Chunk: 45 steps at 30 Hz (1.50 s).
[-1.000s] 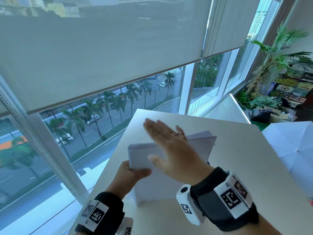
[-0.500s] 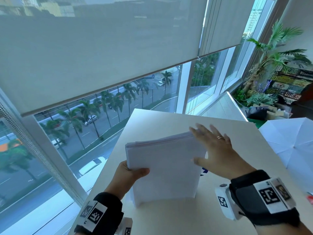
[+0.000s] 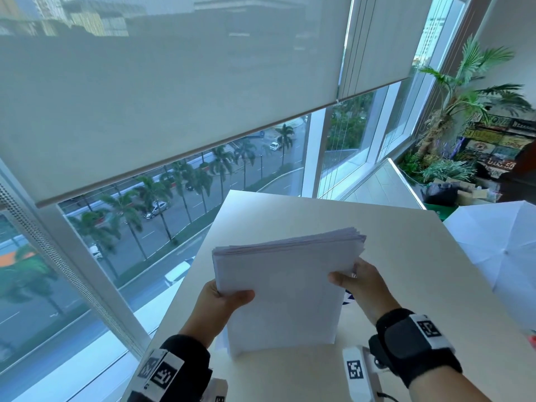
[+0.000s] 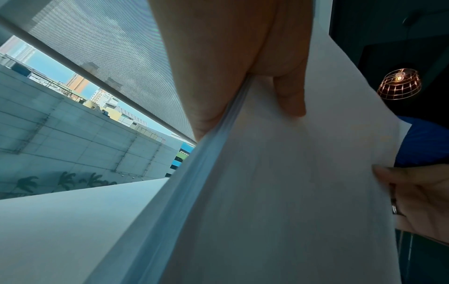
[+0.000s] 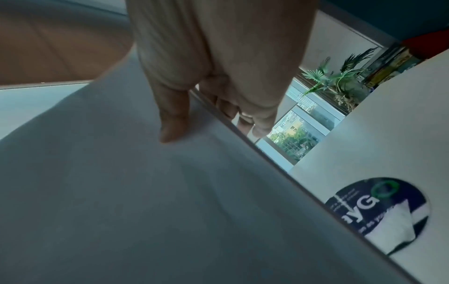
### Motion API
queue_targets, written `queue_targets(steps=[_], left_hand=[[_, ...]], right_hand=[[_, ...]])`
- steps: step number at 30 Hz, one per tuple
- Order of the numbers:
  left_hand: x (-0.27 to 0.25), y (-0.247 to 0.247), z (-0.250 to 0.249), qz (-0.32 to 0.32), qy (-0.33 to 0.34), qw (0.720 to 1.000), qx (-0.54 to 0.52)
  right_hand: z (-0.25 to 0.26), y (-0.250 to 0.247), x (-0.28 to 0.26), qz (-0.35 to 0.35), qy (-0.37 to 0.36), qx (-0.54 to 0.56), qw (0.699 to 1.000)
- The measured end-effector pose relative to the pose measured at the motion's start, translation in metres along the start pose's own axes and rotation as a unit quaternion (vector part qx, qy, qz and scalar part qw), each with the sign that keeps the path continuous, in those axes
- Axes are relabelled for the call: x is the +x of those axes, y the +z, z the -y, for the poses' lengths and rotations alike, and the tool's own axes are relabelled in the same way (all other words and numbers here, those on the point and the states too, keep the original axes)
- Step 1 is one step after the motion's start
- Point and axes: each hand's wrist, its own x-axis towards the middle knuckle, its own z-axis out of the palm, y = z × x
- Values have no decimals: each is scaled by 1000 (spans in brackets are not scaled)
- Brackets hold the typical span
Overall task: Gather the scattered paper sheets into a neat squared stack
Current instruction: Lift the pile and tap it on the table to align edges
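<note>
Paper stack: white sheets held upright between both hands, bottom edge on the table; top edges fanned and uneven at the far right corner
Handling: light but floppy; smooth sheets likely to slide over one another; best held at mid-height on both side edges, loosely enough for tapping to settle them
Left hand: pinching the left edge, thumb on the near face, fingers behind
Right hand: gripping the right edge, thumb in front, fingers curled behind; a ring shows in the left wrist view
Table: pale, matte, flat; under both wrists
Sticker: round, dark, printed; on the table just right of the right hand
Blind: grey mesh; well beyond the fingertips
</note>
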Motion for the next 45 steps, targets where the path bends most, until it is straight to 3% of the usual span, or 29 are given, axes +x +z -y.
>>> queue_targets(steps=[5, 10, 16, 21, 24, 30, 36, 45], left_hand=[[-1, 3, -6, -50, 38, 998, 10], [0, 1, -18, -75, 81, 994, 0], [-2, -7, -38, -83, 182, 980, -15], [-4, -4, -48, -108, 258, 945, 167], [-1, -1, -53, -127, 265, 930, 220], [-2, 8, -73, -177, 294, 923, 171], [0, 6, -61, -139, 336, 897, 253], [0, 2, -61, -126, 309, 907, 259]], right_hand=[[-1, 15, -7, -80, -19, 42, 996], [5, 16, -17, -51, -54, 109, 991], [8, 14, -19, 0, -35, 129, 991], [3, 17, -19, -16, -35, 150, 988], [2, 21, -16, -60, -37, 135, 988], [19, 20, -12, -67, -79, 110, 988], [15, 15, -17, -68, -72, 114, 989], [1, 15, -18, -34, -47, 123, 991]])
